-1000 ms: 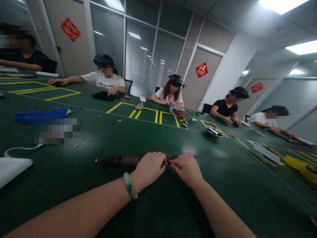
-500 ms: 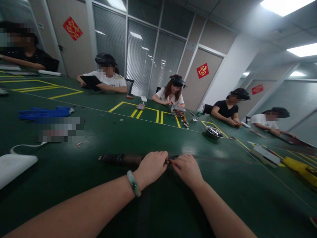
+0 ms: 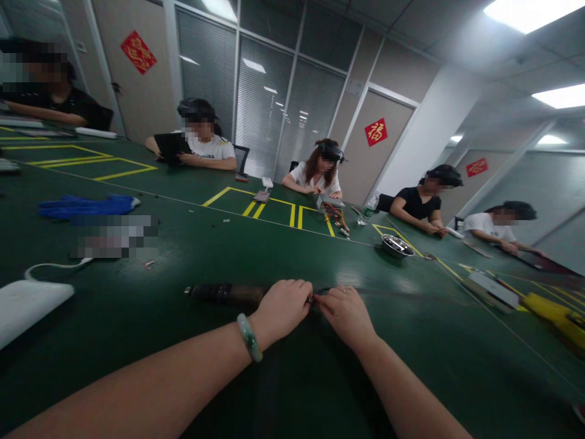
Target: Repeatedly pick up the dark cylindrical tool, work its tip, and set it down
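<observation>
Brown-and-black tool [image 3: 228, 295], mottled green bangle [image 3: 249, 337], yellow-lined green table [image 3: 219, 253], blue glove [image 3: 86, 207]

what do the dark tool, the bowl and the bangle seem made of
Tool: possibly plastic or metal, matte brown and black; too dim to settle.
Bowl: probably polished metal, with bright mirror-like glints.
Bangle: perhaps jade or glass, smooth, mottled green and white.

"What's the table [image 3: 260, 253] like?"
"Green, marked with yellow tape [image 3: 292, 214]; dark chairs [image 3: 241, 160] stand along its far side."
"And the wall behind?"
"Glass [image 3: 269, 27] with blinds [image 3: 205, 91], between two beige doors [image 3: 144, 116], each bearing a red sign [image 3: 139, 53]."
"Anything right of that?"
"A white pillar [image 3: 427, 116]."
"And the light?"
"Bright ceiling panels [image 3: 534, 12], mirrored in the glass."
</observation>
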Tool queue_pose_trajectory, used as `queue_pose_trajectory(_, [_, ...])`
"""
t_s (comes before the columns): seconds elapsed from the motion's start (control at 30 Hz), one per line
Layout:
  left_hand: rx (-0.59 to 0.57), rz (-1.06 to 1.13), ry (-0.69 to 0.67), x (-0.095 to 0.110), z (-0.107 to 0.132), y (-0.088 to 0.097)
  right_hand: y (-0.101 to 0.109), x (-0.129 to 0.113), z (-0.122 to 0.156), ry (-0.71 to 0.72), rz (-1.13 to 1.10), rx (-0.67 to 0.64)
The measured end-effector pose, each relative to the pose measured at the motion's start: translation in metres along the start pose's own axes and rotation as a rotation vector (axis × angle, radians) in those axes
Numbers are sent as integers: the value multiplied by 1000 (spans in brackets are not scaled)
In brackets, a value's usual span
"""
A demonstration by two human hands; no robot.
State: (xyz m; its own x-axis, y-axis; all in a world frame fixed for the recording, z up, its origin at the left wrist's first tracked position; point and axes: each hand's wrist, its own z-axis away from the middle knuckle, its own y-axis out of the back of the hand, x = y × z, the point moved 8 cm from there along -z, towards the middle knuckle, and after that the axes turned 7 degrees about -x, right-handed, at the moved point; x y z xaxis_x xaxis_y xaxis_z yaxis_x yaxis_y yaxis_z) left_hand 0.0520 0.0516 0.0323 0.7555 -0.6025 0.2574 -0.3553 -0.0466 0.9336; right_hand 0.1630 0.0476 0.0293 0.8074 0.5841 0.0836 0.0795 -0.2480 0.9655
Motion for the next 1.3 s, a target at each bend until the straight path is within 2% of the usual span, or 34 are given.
queue_pose_trajectory(0.3, [-24,-48,13,1,-1,-1,-5,3,-1,19,-26,45])
queue_pose_trajectory(0.5, [-87,-44,58,1,-1,-1,-8,0,-2,28,-100,75])
queue_pose_trajectory(0.7, [-51,-9,5,3,1,1,-26,-1,-11,6,-120,-65])
queue_pose_trajectory(0.87, [-34,-11,-1,2,4,0,-23,-15,-17,116,-21,-99])
queue_pose_trajectory(0.97, [20,-31,-48,7,8,7,-23,-14,-23,111,51,-117])
queue_pose_trajectory(1.07, [81,-45,-127,15,14,17,-23,16,-22,13,128,-144])
queue_pose_trajectory(1.13, [84,-29,-173,18,17,22,-22,57,-7,-105,147,-171])
queue_pose_trajectory(1.2, [67,-2,-202,18,19,23,-18,111,29,-258,142,-203])
queue_pose_trajectory(1.3, [23,36,-197,14,17,18,-7,198,121,-558,133,-239])
